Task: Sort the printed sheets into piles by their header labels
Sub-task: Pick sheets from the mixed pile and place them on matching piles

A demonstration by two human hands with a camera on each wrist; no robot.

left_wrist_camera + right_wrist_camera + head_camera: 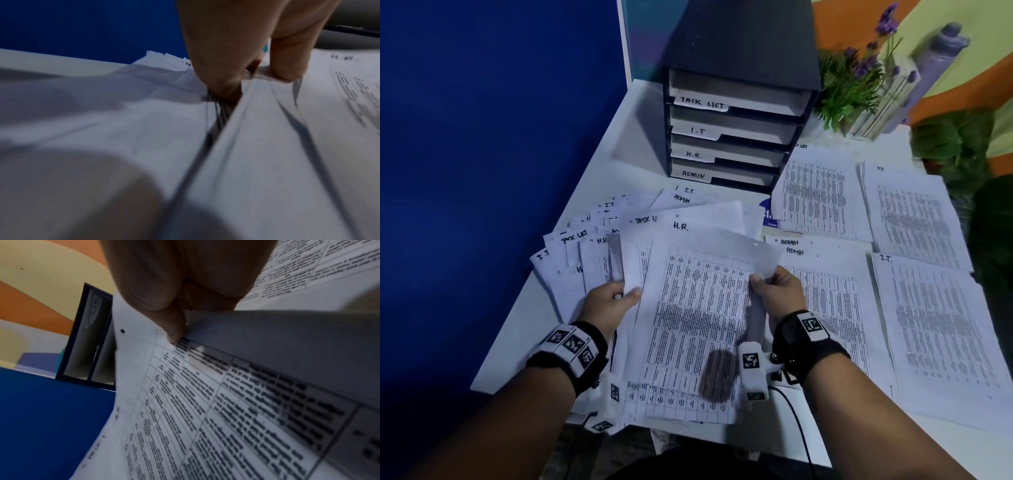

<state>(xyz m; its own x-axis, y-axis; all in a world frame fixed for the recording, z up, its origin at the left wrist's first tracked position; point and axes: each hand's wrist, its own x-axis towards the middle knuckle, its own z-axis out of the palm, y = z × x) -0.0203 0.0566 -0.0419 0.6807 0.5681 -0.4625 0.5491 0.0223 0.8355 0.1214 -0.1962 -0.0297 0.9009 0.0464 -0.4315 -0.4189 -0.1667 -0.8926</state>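
Right hand (779, 291) pinches top sheet (698, 308) at its right edge, left hand (613, 301) grips the fanned stack (592, 253); paper looks light, floppy, slippery, best pinched near a corner

A dark drawer rack (736, 113) stands at twelve o'clock on the white surface (524, 329). A potted plant with purple flowers (859, 78) sits at one o'clock, a blue wall (482, 137) at nine.
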